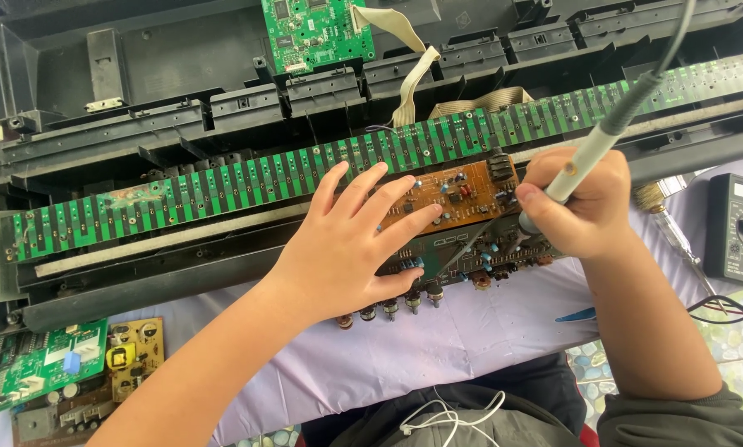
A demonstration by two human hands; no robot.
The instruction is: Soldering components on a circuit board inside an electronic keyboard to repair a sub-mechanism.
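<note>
A long circuit strip [305, 174] striped green and black crosses the frame; the small board [458, 194] at centre is orange-brown; the cloth [438, 348] below is pale lilac.

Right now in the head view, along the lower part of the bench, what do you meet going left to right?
Green circuit board → yellow-brown circuit board → left hand → brown circuit board → right hand gripping the soldering iron → screwdriver → multimeter.

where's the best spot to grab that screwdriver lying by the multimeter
Probably the thick handle at its upper end, coming from above on the right. The thin shaft slants down toward the cables, and the right hand crowds the left side.
</note>
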